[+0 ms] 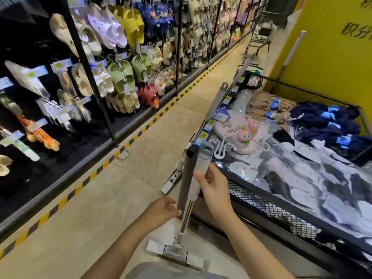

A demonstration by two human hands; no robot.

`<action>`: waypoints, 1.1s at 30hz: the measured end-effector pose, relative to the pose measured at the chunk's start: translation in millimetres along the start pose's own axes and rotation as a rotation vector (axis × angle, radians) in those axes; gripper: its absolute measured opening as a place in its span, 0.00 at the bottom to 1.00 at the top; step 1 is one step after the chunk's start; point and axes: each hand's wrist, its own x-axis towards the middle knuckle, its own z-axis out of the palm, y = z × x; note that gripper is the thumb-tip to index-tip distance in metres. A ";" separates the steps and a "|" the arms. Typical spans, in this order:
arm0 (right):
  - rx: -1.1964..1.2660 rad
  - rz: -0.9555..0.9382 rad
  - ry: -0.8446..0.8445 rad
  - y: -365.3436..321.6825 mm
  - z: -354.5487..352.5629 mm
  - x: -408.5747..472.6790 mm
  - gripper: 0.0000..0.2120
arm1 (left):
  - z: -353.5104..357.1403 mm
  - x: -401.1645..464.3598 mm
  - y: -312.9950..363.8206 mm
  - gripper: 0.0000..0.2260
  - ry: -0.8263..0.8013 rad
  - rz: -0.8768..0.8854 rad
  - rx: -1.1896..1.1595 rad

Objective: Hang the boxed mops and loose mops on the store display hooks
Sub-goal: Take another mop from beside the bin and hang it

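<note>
Head view looks down a shop aisle with a tan tiled floor (84, 214) running from near to far, edged on the left by a yellow-and-black striped line (128, 141). Along the left stands a dark display rack (88, 77) whose hooks carry rows of slippers: yellow ones (130, 25), green ones (120, 77), pale lilac ones (108, 29), plus tagged goods nearer the camera that are too blurred to name. On the right a yellow wall (326, 57) rises behind a black wire-mesh bin (267, 206). Inside the bin lie a pink slipper pair (239, 133) with small round character decorations, beige folded items (263, 105) farther back, navy bundled items (326, 121) to the far right, and bagged white and black pieces (314, 178) filling the near part. Far down the aisle a wire shopping cart (263, 35) stands.

Near centre, a loose mop (186, 190) stands almost upright just beside the bin's left edge, its flat head on the floor. The left hand (163, 210) wraps the grey handle low down, fingers curled round it. The right hand (215, 188) holds a paler tube section alongside the handle, thumb and fingers clasped on it. A second mop (213, 109) leans against the bin farther away, and a third long handle (243, 67) leans beyond it.
</note>
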 end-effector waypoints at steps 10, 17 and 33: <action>0.038 -0.262 -0.376 -87.7 42.2 -6.3 0.03 | 9.5 -51.0 -11.2 0.06 0.280 0.081 -0.450; 0.116 -0.370 -0.582 -128.7 90.4 -21.5 0.07 | -19.5 -102.4 -31.8 0.03 0.489 0.065 -0.529; 0.338 -0.543 -1.034 -238.8 310.5 -171.6 0.15 | -125.4 -305.9 -189.6 0.11 0.992 0.059 -0.728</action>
